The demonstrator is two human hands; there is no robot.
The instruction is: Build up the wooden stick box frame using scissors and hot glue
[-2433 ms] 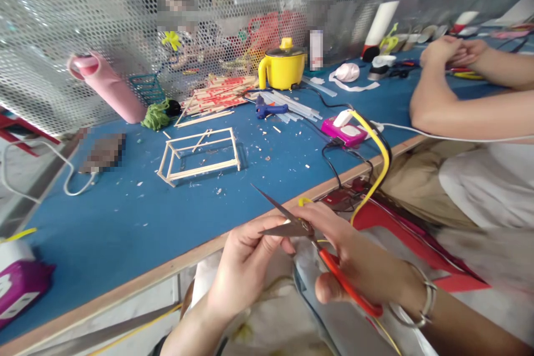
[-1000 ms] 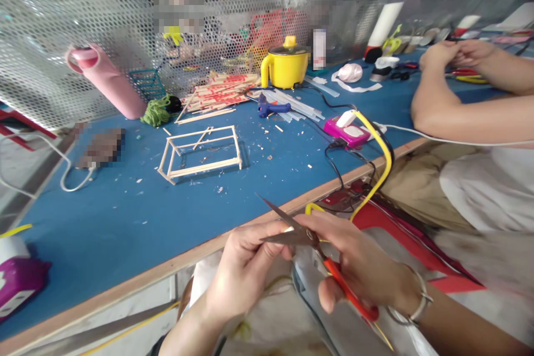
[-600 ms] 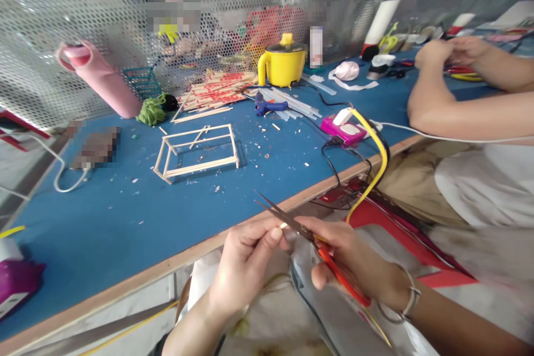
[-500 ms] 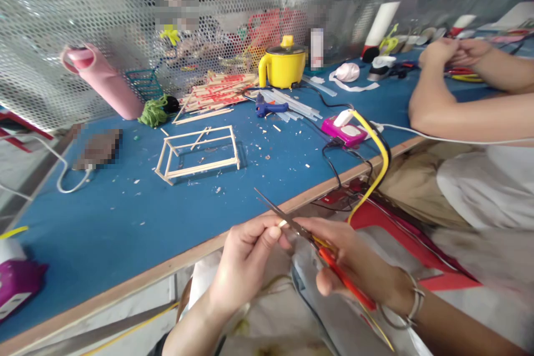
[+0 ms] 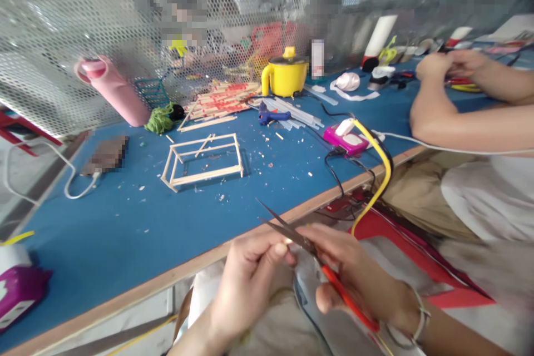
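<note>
My right hand [image 5: 346,267] is closed around a pair of scissors [image 5: 298,236] with red handles, and the blades stand slightly apart. The fingers of my left hand [image 5: 252,272] pinch a small pale wooden stick [image 5: 287,241]; only its end shows, right beside the blades, and the rest is hidden in the fingers. Both hands are over my lap, just off the table's front edge. Beyond them on the blue table [image 5: 175,250] stands a box-shaped frame of thin sticks [image 5: 207,174].
Behind the frame lie many loose sticks [image 5: 227,101], a blue glue gun [image 5: 273,115] and clear glue sticks [image 5: 298,112]. A yellow pot [image 5: 287,78], pink bottle [image 5: 119,94] and purple power strip [image 5: 346,138] stand around. At right rest a co-worker's arms [image 5: 454,117].
The scissor blades have parted a little more beside the stick. My view has tilted slightly, so the table's things appear lower. The frame stays in place.
</note>
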